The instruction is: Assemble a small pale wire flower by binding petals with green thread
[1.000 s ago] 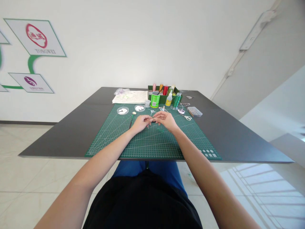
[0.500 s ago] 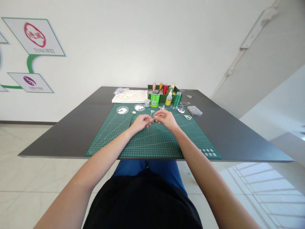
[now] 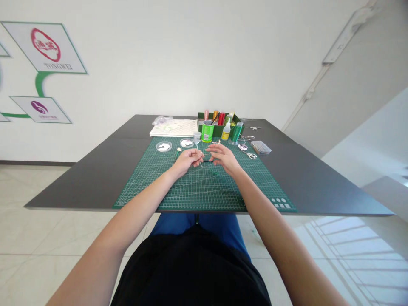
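My left hand is closed in a pinch on a thin pale stem, whose lower end sticks out below the fingers. A small whitish tip shows just above that hand; its exact form is too small to tell. My right hand hovers close by on the right with its fingers apart. Between the hands runs a short dark rod; I cannot tell whether either hand grips it. Under both hands lies a green cutting mat.
Two shallow dishes with white pieces and a small pale flower lie left. Behind stand a green can, a glue bottle, a green thread spool and a box. Scissors and a plastic case lie right.
My hands were together at the fingertips; the right hand has drawn slightly away and its fingers have spread. The pale stem and dark rod now show more clearly between them.
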Motion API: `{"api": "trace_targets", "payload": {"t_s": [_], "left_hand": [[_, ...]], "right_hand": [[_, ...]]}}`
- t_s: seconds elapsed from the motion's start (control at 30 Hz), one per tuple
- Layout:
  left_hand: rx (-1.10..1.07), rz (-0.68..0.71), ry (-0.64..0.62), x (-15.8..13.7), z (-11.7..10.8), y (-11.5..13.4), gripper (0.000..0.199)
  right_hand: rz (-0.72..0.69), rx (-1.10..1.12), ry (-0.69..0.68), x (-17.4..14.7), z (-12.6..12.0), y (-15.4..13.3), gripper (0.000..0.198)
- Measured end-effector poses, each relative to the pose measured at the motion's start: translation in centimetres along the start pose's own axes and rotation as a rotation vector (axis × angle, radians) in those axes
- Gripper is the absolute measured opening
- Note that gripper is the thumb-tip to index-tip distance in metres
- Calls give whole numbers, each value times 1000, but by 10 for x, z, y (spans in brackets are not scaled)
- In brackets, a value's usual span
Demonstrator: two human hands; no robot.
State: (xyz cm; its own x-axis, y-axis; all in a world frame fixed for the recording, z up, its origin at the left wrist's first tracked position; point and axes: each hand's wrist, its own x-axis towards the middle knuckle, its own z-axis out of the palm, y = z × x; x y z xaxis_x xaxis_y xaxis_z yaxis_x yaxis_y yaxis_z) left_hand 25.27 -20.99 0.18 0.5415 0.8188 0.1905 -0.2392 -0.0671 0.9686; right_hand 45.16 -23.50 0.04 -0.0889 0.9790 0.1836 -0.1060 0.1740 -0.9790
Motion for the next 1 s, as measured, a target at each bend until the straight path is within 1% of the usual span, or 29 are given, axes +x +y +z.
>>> {"api": "trace_targets", "payload": {"t_s": [0.1,0.17,0.23,0.27,0.4,0.57,0.7,0.77,0.87,1.0], "left_hand": [[-38,9,-14,-1,1,3,34],[-58,9,-39,-2,2,5,36],[-71,16,-64,-3,2,8,37],[-73,21,-74,-3,2,9,37],[-59,25,-68,-4,0,14,35],[-49,45,32,0,-8,15,32],[-88,67,103,3,-16,16,28],[-116,68,160,3,-19,18,25],[-152,69,278,4,-22,23,20],[-166,68,379,5,-28,26,22]], "right_hand": [[66,0,-233,-5,9,-1,53],[99,23,-357,-8,14,-1,67],[113,41,-433,-10,19,0,73],[110,46,-451,-10,20,1,72],[86,49,-442,-11,21,0,57],[69,33,-357,-10,15,-6,44],[27,-55,-325,-10,8,-12,34],[10,-109,-310,-9,6,-13,32],[0,-209,-262,-8,2,-13,29],[-6,-339,-206,-6,-7,-13,28]]}}
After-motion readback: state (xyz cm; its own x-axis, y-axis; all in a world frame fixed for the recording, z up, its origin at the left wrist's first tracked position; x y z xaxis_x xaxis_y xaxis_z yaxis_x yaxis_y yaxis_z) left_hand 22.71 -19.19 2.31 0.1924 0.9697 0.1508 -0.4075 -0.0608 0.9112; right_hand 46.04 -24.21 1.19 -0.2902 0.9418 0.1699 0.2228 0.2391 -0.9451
